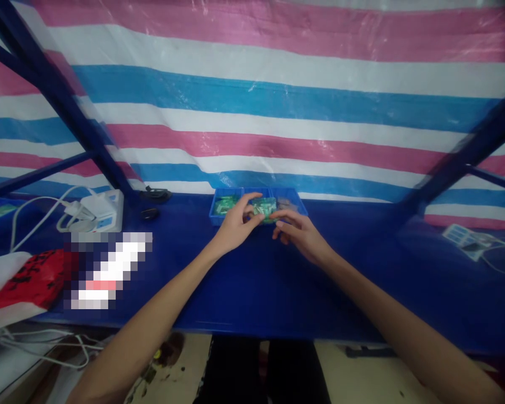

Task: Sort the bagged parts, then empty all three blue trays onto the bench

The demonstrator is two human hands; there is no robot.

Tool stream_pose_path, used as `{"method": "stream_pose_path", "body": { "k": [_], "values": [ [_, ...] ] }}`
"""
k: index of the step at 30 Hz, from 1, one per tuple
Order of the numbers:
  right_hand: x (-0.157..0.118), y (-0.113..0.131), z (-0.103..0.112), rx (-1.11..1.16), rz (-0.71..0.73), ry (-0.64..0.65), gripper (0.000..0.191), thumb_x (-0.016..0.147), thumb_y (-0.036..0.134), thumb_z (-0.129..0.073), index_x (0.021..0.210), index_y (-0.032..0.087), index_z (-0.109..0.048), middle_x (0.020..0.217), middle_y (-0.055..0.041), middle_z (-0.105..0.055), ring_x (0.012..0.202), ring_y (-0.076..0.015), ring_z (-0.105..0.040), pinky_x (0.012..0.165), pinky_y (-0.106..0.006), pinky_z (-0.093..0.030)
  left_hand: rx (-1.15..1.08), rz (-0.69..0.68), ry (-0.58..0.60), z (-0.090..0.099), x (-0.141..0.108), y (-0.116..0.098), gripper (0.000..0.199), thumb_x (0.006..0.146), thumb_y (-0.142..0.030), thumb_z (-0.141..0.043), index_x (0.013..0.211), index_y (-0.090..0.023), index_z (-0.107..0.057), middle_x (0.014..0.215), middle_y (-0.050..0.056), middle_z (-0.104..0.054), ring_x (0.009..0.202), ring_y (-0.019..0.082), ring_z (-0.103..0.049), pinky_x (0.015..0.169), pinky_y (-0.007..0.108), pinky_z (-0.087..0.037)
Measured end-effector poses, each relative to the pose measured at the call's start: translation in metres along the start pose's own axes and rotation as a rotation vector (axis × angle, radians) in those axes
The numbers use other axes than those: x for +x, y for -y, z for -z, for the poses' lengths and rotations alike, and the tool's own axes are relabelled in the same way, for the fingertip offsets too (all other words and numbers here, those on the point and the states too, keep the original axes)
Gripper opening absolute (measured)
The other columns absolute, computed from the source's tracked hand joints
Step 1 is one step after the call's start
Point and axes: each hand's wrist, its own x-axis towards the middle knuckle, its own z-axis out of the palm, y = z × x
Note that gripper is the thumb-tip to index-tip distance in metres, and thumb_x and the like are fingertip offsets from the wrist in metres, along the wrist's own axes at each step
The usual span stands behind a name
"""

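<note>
Blue workbench (252,286) bears a blue compartment tray (219,216) just beyond my hands. My left hand (235,227) pinches small green parts (264,206) (middle compartment); my right hand (301,233) rests alongside, fingers loosely curled, grasping nothing.

The tabletop (252,292) looks smooth, glossy blue. The tray (219,216) at centre is blue plastic. Behind hangs a woven plastic tarp (278,101), slightly shiny. The charger (105,210) at left is white plastic.
</note>
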Motion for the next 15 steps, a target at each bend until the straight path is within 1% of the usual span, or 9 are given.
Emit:
{"method": "stream_pose_path", "body": {
  "k": [2, 4, 6, 8, 10, 11, 13, 15],
  "values": [
    [-0.001, 0.002, -0.002, 0.011, 0.017, 0.021, 0.038, 0.081, 0.044, -0.074, 0.113, 0.026, -0.067, 0.106, -0.0071, -0.072, 0.072, -0.0171, -0.066, 0.054, -0.027, -0.042, -0.026, 0.008, -0.051, 0.005, 0.003, 0.004, 0.042, 0.099, -0.034, -0.053, 0.138, -0.022, -0.045, 0.075, -0.002, -0.060, 0.066, 0.014, -0.059, 0.062, 0.026, -0.048],
    [-0.002, 0.003, -0.004, -0.004, 0.025, 0.056, 0.040, 0.082, 0.044, -0.072, 0.118, 0.027, -0.066, 0.119, -0.0087, -0.070, 0.076, -0.0181, -0.068, 0.054, -0.027, -0.043, 0.027, 0.013, -0.143, 0.014, 0.006, 0.011, 0.039, 0.099, -0.034, -0.054, 0.135, -0.022, -0.048, 0.078, -0.001, -0.063, 0.069, 0.014, -0.061, 0.065, 0.026, -0.048],
    [-0.002, 0.000, -0.005, -0.032, 0.021, 0.081, 0.039, 0.084, 0.044, -0.070, 0.118, 0.027, -0.065, 0.120, -0.0091, -0.070, 0.076, -0.0181, -0.069, 0.054, -0.027, -0.043, 0.139, 0.021, -0.262, 0.026, 0.009, 0.021, 0.035, 0.098, -0.033, -0.054, 0.131, -0.022, -0.054, 0.081, 0.000, -0.065, 0.072, 0.014, -0.061, 0.067, 0.026, -0.048],
    [-0.001, -0.004, -0.005, -0.066, 0.006, 0.095, 0.036, 0.085, 0.043, -0.070, 0.116, 0.026, -0.066, 0.117, -0.0090, -0.070, 0.076, -0.0178, -0.069, 0.054, -0.027, -0.044, 0.259, 0.044, -0.326, 0.039, 0.010, 0.032, 0.033, 0.097, -0.032, -0.054, 0.129, -0.022, -0.057, 0.084, 0.001, -0.065, 0.073, 0.014, -0.061, 0.069, 0.026, -0.048],
    [0.000, -0.009, -0.005, -0.109, -0.023, 0.103, 0.034, 0.085, 0.043, -0.069, 0.113, 0.024, -0.067, 0.113, -0.0090, -0.070, 0.076, -0.0176, -0.069, 0.053, -0.026, -0.044, 0.380, 0.068, -0.304, 0.049, 0.009, 0.043, 0.028, 0.097, -0.029, -0.053, 0.122, -0.021, -0.062, 0.085, 0.002, -0.066, 0.074, 0.016, -0.061, 0.075, 0.030, -0.050],
    [0.000, -0.011, -0.004, -0.134, -0.039, 0.105, 0.032, 0.085, 0.043, -0.069, 0.111, 0.023, -0.067, 0.111, -0.0089, -0.071, 0.076, -0.0175, -0.069, 0.053, -0.025, -0.044, 0.460, 0.065, -0.282, 0.052, 0.008, 0.047, 0.024, 0.096, -0.027, -0.053, 0.116, -0.020, -0.066, 0.087, 0.004, -0.067, 0.079, 0.018, -0.062, 0.080, 0.033, -0.051],
    [0.001, -0.015, -0.003, -0.182, -0.071, 0.103, 0.027, 0.086, 0.041, -0.068, 0.106, 0.022, -0.068, 0.105, -0.0085, -0.071, 0.075, -0.0174, -0.069, 0.052, -0.025, -0.045, 0.624, 0.050, -0.253, 0.055, 0.006, 0.053, 0.021, 0.094, -0.024, -0.055, 0.106, -0.019, -0.071, 0.094, 0.007, -0.065, 0.092, 0.023, -0.061, 0.090, 0.041, -0.050],
    [0.002, -0.018, -0.001, -0.224, -0.094, 0.100, 0.023, 0.087, 0.039, -0.066, 0.101, 0.022, -0.069, 0.101, -0.0077, -0.071, 0.075, -0.0173, -0.069, 0.053, -0.025, -0.046, 0.739, 0.045, -0.239, 0.054, 0.003, 0.055, 0.020, 0.092, -0.022, -0.056, 0.103, -0.019, -0.073, 0.101, 0.010, -0.061, 0.098, 0.027, -0.057, 0.093, 0.045, -0.049]
  ]
}}
